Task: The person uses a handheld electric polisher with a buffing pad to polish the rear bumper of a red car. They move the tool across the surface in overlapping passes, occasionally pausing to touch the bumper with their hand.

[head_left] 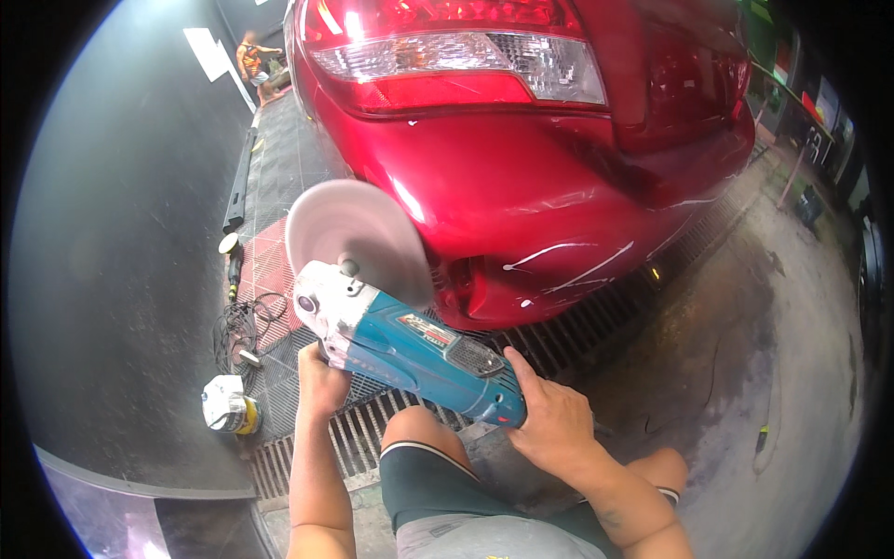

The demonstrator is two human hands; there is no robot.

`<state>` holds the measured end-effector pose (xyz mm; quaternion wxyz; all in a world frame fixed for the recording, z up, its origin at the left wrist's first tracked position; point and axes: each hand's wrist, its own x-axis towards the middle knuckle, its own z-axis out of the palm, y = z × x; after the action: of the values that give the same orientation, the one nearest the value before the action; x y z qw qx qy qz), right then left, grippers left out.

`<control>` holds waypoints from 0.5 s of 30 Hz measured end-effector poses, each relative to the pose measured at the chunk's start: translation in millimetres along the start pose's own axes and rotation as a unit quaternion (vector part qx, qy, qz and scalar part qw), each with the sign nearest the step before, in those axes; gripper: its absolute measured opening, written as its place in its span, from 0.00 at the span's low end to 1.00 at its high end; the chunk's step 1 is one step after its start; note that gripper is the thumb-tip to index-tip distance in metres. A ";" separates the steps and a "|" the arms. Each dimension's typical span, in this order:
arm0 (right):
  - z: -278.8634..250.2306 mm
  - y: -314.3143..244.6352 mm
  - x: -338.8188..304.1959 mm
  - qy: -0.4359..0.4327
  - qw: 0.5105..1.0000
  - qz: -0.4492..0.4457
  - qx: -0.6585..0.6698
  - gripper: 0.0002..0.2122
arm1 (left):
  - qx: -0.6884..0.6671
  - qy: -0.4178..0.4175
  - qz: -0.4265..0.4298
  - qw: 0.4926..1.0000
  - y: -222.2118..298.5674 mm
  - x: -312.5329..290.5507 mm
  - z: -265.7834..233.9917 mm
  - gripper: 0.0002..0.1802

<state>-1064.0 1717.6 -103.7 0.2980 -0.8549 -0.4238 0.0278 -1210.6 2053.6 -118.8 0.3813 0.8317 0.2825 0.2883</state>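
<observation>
Grated floor (391, 424), red car bumper (521, 214), left hand (321, 377) and right hand (549, 419) gripping blue polisher (419, 354), pad at bumper edge

head view, looking down, close, perhaps crouched

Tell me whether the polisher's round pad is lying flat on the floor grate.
No, the pad is raised against the red car bumper.
</observation>
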 end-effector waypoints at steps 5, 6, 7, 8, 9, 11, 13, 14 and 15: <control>-6.2 7.6 -5.4 0.010 1.000 0.000 -0.006 0.49 | 0.012 0.005 -0.006 1.000 -10.0 -8.6 10.9 0.07; -9.5 13.8 -11.0 0.008 1.000 0.014 -0.008 0.49 | 0.000 -0.006 -0.005 1.000 -3.9 -13.4 19.9 0.07; -12.3 19.7 -18.1 0.006 1.000 0.026 -0.006 0.49 | -0.008 -0.015 -0.005 1.000 7.2 -20.4 24.9 0.08; -14.4 27.1 -25.9 0.003 0.999 0.037 -0.005 0.49 | -0.011 -0.025 -0.019 0.999 17.5 -27.9 31.2 0.08; -16.6 38.1 -36.0 0.011 0.999 0.050 -0.007 0.49 | -0.007 -0.049 -0.051 0.997 31.5 -33.9 38.9 0.09; -16.4 62.4 -58.3 0.022 0.997 0.073 -0.007 0.49 | 0.011 -0.055 0.011 0.998 47.6 -48.5 57.5 0.08; -13.1 85.7 -76.3 0.037 0.996 0.075 0.012 0.49 | 0.037 -0.098 0.002 0.994 53.2 -61.8 68.9 0.08; -9.6 93.6 -82.6 0.044 0.996 0.075 0.021 0.49 | 0.053 -0.113 -0.008 0.992 56.3 -69.3 72.7 0.10; -5.6 98.6 -88.5 0.040 0.996 0.078 0.024 0.49 | 0.055 -0.112 -0.017 0.992 56.6 -77.5 77.5 0.11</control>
<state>-1049.1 1603.7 -169.8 0.3318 -0.8785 -0.3426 0.0274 -1194.9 1932.5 -136.3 0.3694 0.8734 0.2674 0.1710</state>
